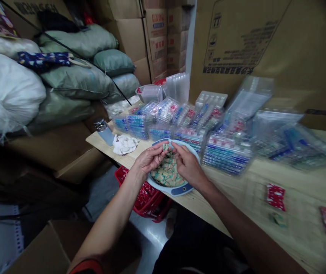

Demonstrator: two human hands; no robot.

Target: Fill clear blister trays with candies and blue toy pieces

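Over a light-blue basin (193, 147), my left hand (151, 158) pinches a small beige-and-green piece (166, 147) between thumb and fingertips. Many similar flat beige-and-green pieces (167, 171) lie in a heap inside the basin. My right hand (187, 161) is beside the held piece, its index finger pointing toward it and the other fingers curled in. Whether anything is between the right fingers is hidden. The basin sits at the front edge of the wooden table (208, 198).
Stacked clear plastic packs (227, 152) with blue and red contents line the table behind the basin. A white cloth (125, 144) and blue bottle (105, 133) stand left. Below is a red basket (148, 198). Red packets (275, 196) lie right. Sacks (77, 80) and cartons surround the table.
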